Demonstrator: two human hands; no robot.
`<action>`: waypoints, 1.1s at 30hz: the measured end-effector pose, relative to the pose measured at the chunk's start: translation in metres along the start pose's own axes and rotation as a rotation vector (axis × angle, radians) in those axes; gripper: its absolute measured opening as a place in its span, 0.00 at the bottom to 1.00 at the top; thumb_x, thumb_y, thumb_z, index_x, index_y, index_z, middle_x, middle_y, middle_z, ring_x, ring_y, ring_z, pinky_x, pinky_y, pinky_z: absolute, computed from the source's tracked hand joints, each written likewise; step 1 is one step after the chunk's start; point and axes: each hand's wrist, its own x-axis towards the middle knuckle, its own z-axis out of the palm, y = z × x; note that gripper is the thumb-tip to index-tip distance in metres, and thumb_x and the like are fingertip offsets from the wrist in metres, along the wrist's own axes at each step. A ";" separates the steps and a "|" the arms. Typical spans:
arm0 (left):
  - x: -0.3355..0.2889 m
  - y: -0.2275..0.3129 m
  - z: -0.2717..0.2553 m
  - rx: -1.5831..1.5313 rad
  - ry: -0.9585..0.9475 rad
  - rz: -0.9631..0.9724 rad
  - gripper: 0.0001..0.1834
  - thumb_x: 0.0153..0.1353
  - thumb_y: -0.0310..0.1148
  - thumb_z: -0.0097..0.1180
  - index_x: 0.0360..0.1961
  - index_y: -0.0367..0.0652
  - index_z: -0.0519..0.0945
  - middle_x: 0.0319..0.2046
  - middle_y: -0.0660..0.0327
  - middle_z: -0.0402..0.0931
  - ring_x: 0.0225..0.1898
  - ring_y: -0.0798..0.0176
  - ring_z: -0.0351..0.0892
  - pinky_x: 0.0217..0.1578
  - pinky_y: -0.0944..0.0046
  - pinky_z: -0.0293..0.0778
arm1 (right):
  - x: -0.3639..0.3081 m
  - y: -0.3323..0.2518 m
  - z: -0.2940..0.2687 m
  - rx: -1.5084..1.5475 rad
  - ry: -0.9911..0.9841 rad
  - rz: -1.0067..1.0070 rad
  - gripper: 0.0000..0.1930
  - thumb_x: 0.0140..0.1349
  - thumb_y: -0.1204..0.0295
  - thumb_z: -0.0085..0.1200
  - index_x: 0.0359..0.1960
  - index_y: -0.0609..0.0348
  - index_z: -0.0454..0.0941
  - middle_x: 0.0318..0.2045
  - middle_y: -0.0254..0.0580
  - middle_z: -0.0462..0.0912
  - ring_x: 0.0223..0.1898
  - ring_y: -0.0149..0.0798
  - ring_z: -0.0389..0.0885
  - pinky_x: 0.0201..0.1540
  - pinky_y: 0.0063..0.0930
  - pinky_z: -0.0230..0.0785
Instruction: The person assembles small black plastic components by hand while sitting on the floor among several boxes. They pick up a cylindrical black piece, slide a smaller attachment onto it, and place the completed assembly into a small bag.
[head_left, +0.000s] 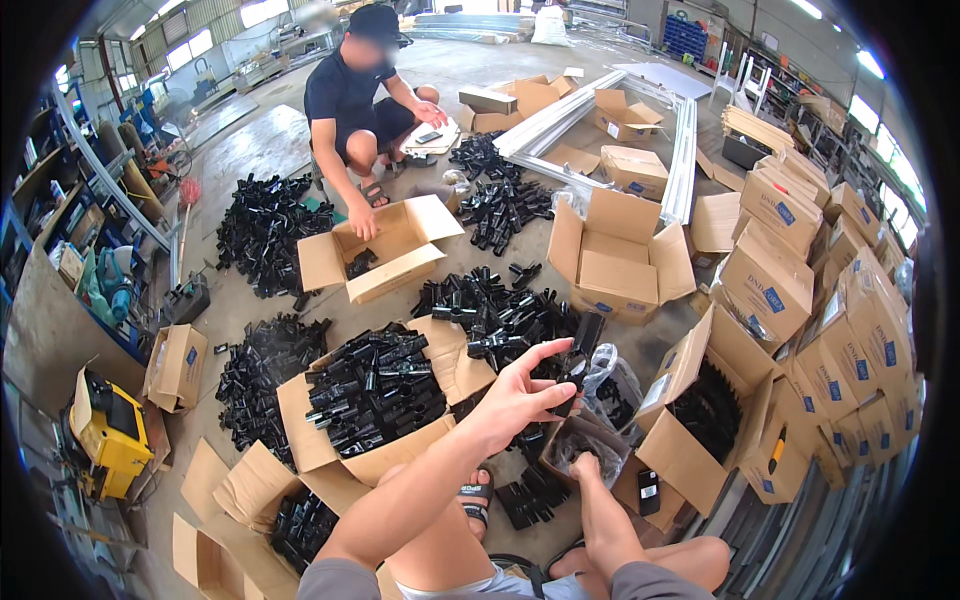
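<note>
My left hand (522,393) is raised in front of me, its fingers and thumb closed round a black plastic fitting (583,345) that stands nearly upright. Lower down, my right hand (586,466) reaches into a small cardboard box (556,462) lined with a clear plastic bag (612,368). Its fingers are bent down inside and mostly hidden, so what they touch cannot be made out. To the left of my left hand, an open carton (290,405) is heaped with similar black fittings (385,385). Another open carton (672,440) on the right holds dark curved parts (708,410).
Loose black fittings (265,235) lie in piles across the floor. A crouching person (345,100) reaches into an open carton (400,270). Stacked closed cartons (765,285) line the right side. A phone (649,492) and an orange-handled cutter (777,450) lie on cardboard. White frames (685,150) stretch behind.
</note>
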 end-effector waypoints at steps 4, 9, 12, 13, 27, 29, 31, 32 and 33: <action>0.001 0.002 0.008 0.032 -0.022 0.017 0.38 0.69 0.34 0.66 0.77 0.55 0.62 0.49 0.58 0.86 0.49 0.64 0.86 0.48 0.61 0.84 | 0.008 0.017 0.005 -0.021 -0.008 -0.073 0.18 0.52 0.71 0.60 0.46 0.58 0.89 0.51 0.62 0.86 0.58 0.56 0.84 0.61 0.44 0.76; -0.004 -0.003 0.000 0.050 0.004 0.005 0.38 0.70 0.35 0.66 0.76 0.55 0.62 0.49 0.58 0.86 0.49 0.66 0.86 0.48 0.62 0.83 | -0.021 0.009 -0.009 0.225 0.140 -0.114 0.16 0.48 0.64 0.63 0.36 0.58 0.90 0.45 0.59 0.89 0.51 0.56 0.87 0.57 0.44 0.77; -0.004 0.000 0.001 0.051 -0.003 0.010 0.38 0.70 0.34 0.66 0.76 0.55 0.62 0.49 0.58 0.87 0.49 0.66 0.86 0.48 0.62 0.83 | -0.033 0.012 -0.022 0.309 0.261 -0.120 0.15 0.46 0.63 0.65 0.32 0.60 0.89 0.42 0.58 0.89 0.46 0.56 0.88 0.54 0.44 0.78; -0.004 -0.001 0.001 0.046 -0.010 0.006 0.38 0.70 0.34 0.66 0.76 0.55 0.62 0.49 0.58 0.87 0.49 0.66 0.86 0.48 0.62 0.83 | -0.037 0.013 -0.027 0.337 0.295 -0.128 0.15 0.45 0.62 0.65 0.30 0.60 0.88 0.41 0.58 0.89 0.44 0.56 0.89 0.53 0.44 0.78; -0.001 -0.005 0.001 0.080 0.037 0.064 0.40 0.68 0.30 0.66 0.77 0.51 0.61 0.49 0.54 0.86 0.48 0.60 0.87 0.53 0.56 0.83 | -0.235 -0.155 -0.250 1.347 0.459 -0.974 0.09 0.72 0.79 0.57 0.50 0.67 0.83 0.44 0.41 0.88 0.44 0.31 0.87 0.50 0.25 0.81; 0.000 -0.006 0.005 0.095 0.031 0.064 0.39 0.69 0.28 0.65 0.77 0.51 0.61 0.48 0.57 0.86 0.47 0.65 0.86 0.49 0.62 0.82 | -0.250 -0.162 -0.262 1.199 0.529 -1.011 0.08 0.70 0.80 0.59 0.48 0.66 0.85 0.43 0.42 0.89 0.43 0.30 0.87 0.49 0.24 0.79; -0.004 -0.001 0.011 0.101 0.043 0.068 0.38 0.69 0.24 0.63 0.77 0.50 0.62 0.47 0.59 0.87 0.45 0.70 0.85 0.43 0.70 0.81 | -0.251 -0.169 -0.262 1.259 0.552 -0.971 0.08 0.69 0.79 0.62 0.47 0.66 0.86 0.39 0.41 0.89 0.40 0.29 0.87 0.47 0.23 0.79; -0.004 -0.001 0.013 0.086 0.038 0.079 0.38 0.69 0.23 0.63 0.77 0.50 0.62 0.46 0.59 0.87 0.44 0.71 0.85 0.43 0.70 0.81 | -0.251 -0.171 -0.262 1.241 0.572 -0.953 0.08 0.68 0.78 0.62 0.47 0.66 0.86 0.39 0.41 0.90 0.40 0.29 0.87 0.47 0.23 0.79; -0.005 -0.001 0.015 0.072 0.036 0.089 0.38 0.69 0.22 0.63 0.77 0.49 0.62 0.45 0.59 0.87 0.44 0.72 0.84 0.43 0.71 0.80 | -0.251 -0.173 -0.260 1.225 0.587 -0.935 0.08 0.68 0.78 0.63 0.47 0.67 0.86 0.38 0.40 0.90 0.39 0.28 0.87 0.47 0.23 0.79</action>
